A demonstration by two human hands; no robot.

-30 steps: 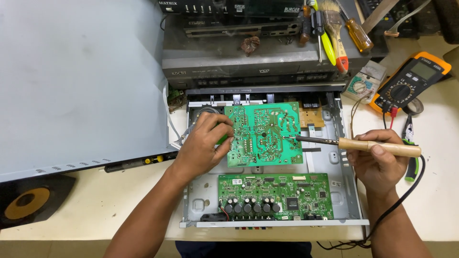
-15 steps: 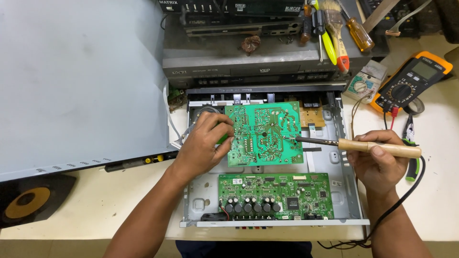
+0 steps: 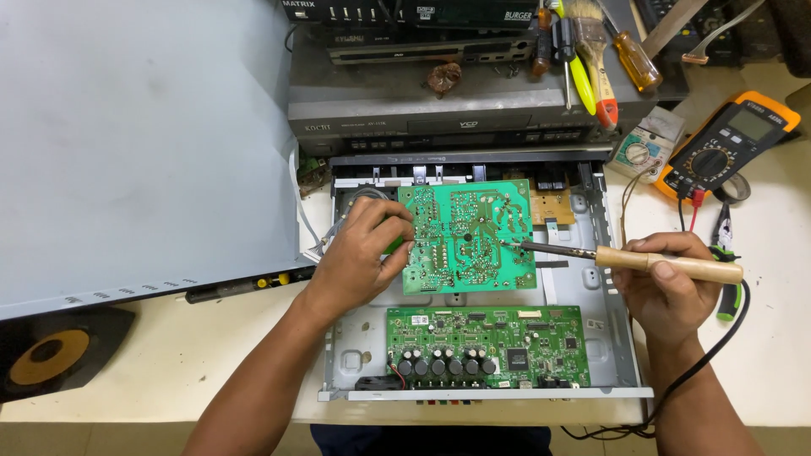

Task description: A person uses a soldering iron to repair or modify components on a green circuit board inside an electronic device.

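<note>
Gripping a soldering iron (image 3: 667,263), the right hand (image 3: 667,291) is closed.

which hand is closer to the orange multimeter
Right. The right hand, holding the soldering iron, sits just below-left of the multimeter; the left hand is far across the green board.

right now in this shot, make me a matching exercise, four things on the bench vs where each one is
Things:
1. soldering iron
2. upturned green board
3. orange multimeter
4. board with black capacitors

Places:
A. near end of the open chassis
B. right hand
C. held at its edge by the left hand
D. far right of the bench

Pairs: 1-B, 2-C, 3-D, 4-A
</note>
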